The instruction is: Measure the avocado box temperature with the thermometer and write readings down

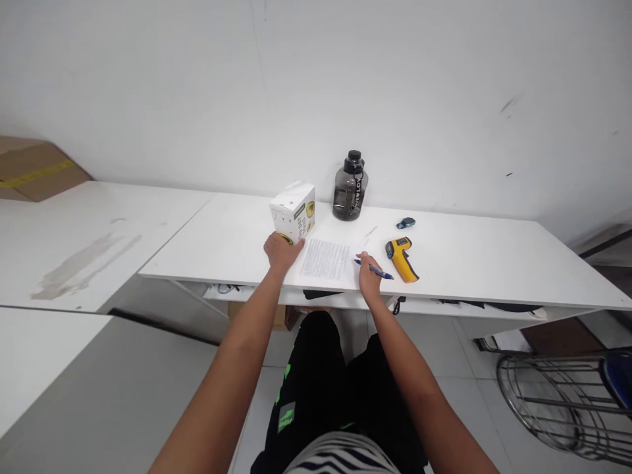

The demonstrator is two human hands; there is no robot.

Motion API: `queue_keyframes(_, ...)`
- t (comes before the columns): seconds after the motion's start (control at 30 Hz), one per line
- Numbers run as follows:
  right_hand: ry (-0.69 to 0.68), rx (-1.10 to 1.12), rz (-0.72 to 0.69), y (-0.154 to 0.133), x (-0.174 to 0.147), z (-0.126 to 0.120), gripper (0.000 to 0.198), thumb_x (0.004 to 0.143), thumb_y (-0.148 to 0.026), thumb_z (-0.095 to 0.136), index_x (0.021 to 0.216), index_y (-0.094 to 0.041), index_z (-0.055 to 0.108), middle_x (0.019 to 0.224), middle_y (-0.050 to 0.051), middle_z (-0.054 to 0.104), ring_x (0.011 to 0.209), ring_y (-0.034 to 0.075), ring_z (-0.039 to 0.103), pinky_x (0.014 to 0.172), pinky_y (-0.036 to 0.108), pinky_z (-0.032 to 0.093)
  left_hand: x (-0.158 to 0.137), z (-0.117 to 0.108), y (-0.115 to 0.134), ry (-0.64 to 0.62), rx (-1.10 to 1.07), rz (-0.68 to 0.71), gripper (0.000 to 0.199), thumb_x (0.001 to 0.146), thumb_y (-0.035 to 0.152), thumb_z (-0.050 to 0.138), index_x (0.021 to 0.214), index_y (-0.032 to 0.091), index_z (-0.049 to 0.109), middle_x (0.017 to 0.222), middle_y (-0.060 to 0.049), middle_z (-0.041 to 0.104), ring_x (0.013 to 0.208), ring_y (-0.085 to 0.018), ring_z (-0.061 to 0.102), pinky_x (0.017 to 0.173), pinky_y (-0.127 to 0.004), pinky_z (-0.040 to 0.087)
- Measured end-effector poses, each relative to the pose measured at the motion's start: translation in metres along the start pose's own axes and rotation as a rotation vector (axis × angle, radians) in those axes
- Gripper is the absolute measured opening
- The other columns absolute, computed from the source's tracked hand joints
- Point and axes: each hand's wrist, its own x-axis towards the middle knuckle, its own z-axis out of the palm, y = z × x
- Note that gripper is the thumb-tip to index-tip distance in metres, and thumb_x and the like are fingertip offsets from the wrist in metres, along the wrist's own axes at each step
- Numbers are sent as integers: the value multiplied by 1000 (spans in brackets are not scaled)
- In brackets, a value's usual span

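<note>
My left hand (283, 253) is at the lower near side of a white printed box (292, 212) with avocado pictures, its thumb on the right and its fingers bent round to the left; the fingertips are partly hidden. My right hand (369, 278) is closed on a blue pen (380, 271), which lies slantwise across the fingers. Between the hands, a sheet of paper (326, 259) covered in small print lies flat on the white table (474, 260). The right hand is beside the sheet's right edge.
A dark, clear water jug (349, 187) stands near the wall. To the right lie a small dark object (405, 223) and a yellow infrared thermometer (402, 258). A cardboard box (39, 168) sits far left. Beneath the table runs a shelf; a wire-framed stool (548, 401) stands lower right.
</note>
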Motion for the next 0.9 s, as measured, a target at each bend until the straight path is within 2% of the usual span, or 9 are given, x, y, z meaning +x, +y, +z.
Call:
queue_keyframes(0.07, -19, -48, -52, 4, 2, 2, 44, 92, -56, 48, 91, -19, 70, 101, 11, 74, 103, 26, 66, 92, 36, 50, 0, -1, 0, 0, 8, 5, 63, 72, 58, 74, 112, 17, 48, 120, -20, 63, 125, -38, 55, 110, -50, 37)
queue_keyframes(0.13, -42, -112, -85, 9, 7, 6, 40, 89, -46, 51, 109, -16, 69, 109, 13, 72, 100, 25, 66, 91, 37, 51, 0, -2, 1, -5, 8, 6, 63, 72, 58, 73, 112, 16, 49, 119, -20, 63, 124, -38, 56, 109, -49, 38)
queue_keyframes(0.2, -69, -161, -64, 13, 11, 10, 49, 86, -35, 50, 129, -13, 61, 111, 13, 72, 90, 23, 67, 87, 38, 52, 0, -4, 1, -14, 3, 3, 63, 72, 59, 73, 112, 16, 50, 118, -20, 64, 122, -38, 57, 108, -48, 39)
queue_keyframes(0.27, -100, -200, -34, 17, 15, 13, 55, 85, -28, 47, 136, -13, 57, 106, 12, 73, 82, 23, 67, 84, 39, 53, 0, -5, 1, -22, -4, 3, 62, 72, 59, 73, 111, 16, 50, 116, -19, 65, 120, -37, 58, 107, -48, 41)
queue_keyframes(0.47, -149, -234, -22, 21, 14, 17, 48, 83, -19, 45, 126, -18, 65, 104, 8, 77, 100, 25, 70, 97, 39, 50, 0, -6, 1, -5, -4, 9, 59, 71, 58, 74, 108, 18, 52, 114, -18, 65, 120, -38, 59, 105, -50, 41)
queue_keyframes(0.6, -156, -136, 25, 17, 15, 17, 42, 82, -22, 47, 118, -20, 68, 99, 6, 78, 95, 23, 70, 94, 38, 51, -1, -8, 1, 0, 7, 6, 61, 70, 58, 74, 109, 17, 52, 116, -20, 65, 121, -39, 59, 103, -49, 43)
queue_keyframes(0.7, -284, -29, 93, 8, 25, 0, 36, 82, -28, 52, 111, -19, 70, 94, 5, 78, 84, 21, 70, 86, 37, 53, -1, -9, 2, -15, 4, 11, 62, 71, 58, 74, 110, 16, 52, 117, -21, 64, 122, -38, 59, 105, -49, 42)
queue_keyframes(0.77, -319, -69, 77, 2, 37, -21, 35, 84, -33, 54, 110, -18, 71, 97, 8, 77, 82, 22, 69, 82, 38, 53, -1, -8, 2, -20, 0, 13, 62, 71, 58, 73, 112, 16, 52, 118, -22, 64, 123, -39, 58, 106, -49, 41)
queue_keyframes(0.9, -18, -650, -59, -2, 59, -69, 40, 91, -38, 54, 121, -15, 68, 123, 19, 67, 113, 32, 60, 94, 46, 46, 1, -6, 0, -7, -5, 10, 63, 71, 57, 74, 112, 16, 51, 119, -22, 64, 125, -39, 57, 108, -50, 39)
